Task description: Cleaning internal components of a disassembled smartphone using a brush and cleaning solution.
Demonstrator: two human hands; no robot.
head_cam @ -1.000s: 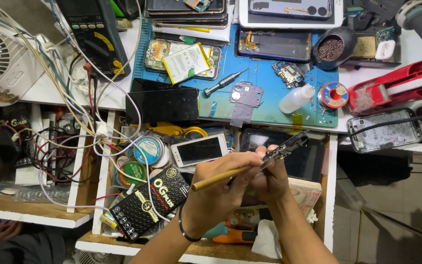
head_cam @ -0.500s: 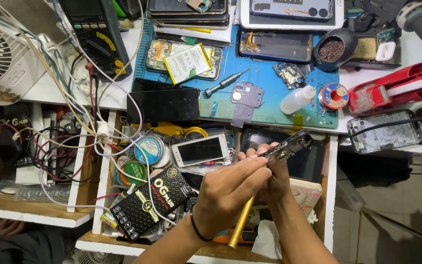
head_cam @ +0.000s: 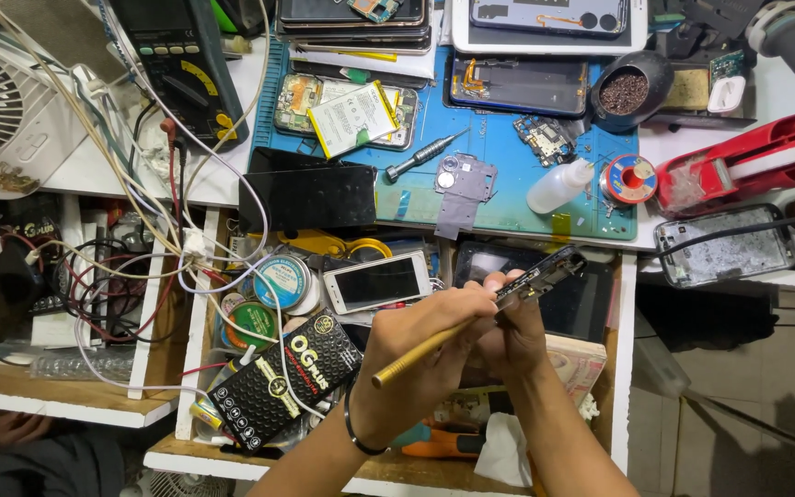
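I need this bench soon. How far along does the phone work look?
Done: an opened phone lies on the blue mat, beside a loose cover plate. In hand: the right hand holds a dark phone part while the left hand works it with a gold tool. Left: the parts are unassembled.

A white tabletop [head_cam: 204,179] is covered by a blue mat [head_cam: 508,198]; a multimeter [head_cam: 181,64], red tool [head_cam: 747,161] and cracked phone back [head_cam: 724,253] are laid beside it.
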